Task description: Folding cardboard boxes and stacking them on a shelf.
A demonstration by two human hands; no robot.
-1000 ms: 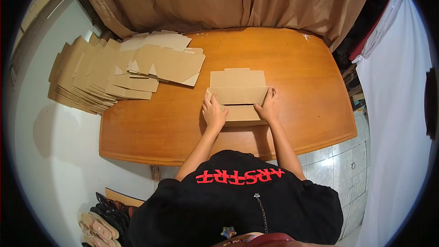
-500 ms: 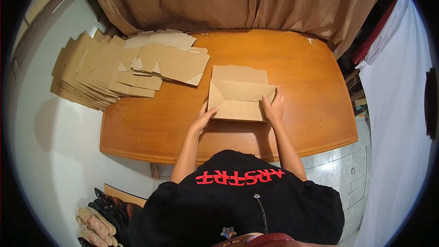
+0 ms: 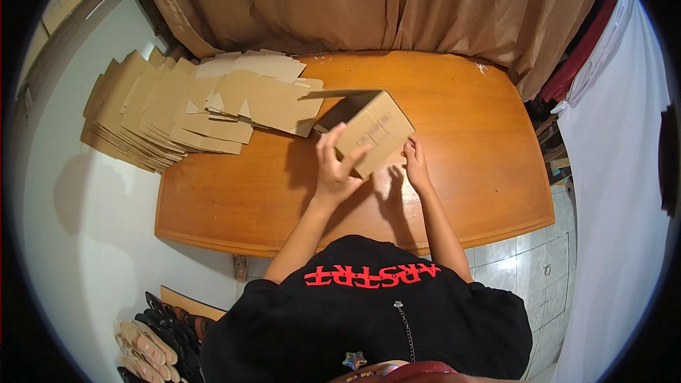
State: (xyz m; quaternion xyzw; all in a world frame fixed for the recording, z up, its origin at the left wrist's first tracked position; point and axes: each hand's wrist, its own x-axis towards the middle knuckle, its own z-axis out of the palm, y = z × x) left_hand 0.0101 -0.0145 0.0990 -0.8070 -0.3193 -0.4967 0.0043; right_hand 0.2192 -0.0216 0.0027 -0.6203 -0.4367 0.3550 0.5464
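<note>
A small brown cardboard box (image 3: 379,135) is tilted above the table, with a printed outer side turned up and its opening toward the far left. My left hand (image 3: 336,170) is closed on the box's near left part, fingers at the opening's edge and thumb across the printed side. Beside the box's right corner is my right hand (image 3: 417,164), its fingers slightly curled and parted, with nothing visible between them. Whether its fingertips touch the cardboard is hard to make out. One flap of the box sticks out to the left at the far side.
Flattened cardboard boxes (image 3: 152,110) lie in overlapping piles on the left of the wooden table (image 3: 468,170). A brown curtain (image 3: 319,0) hangs behind it, a white cloth (image 3: 613,149) to the right. Several sandals (image 3: 152,344) sit on the floor at lower left.
The box has been turned over from opening up to tilted, showing its printed outside. My left hand has shifted up and right onto it; my right hand has moved slightly left and come off the inner wall.
</note>
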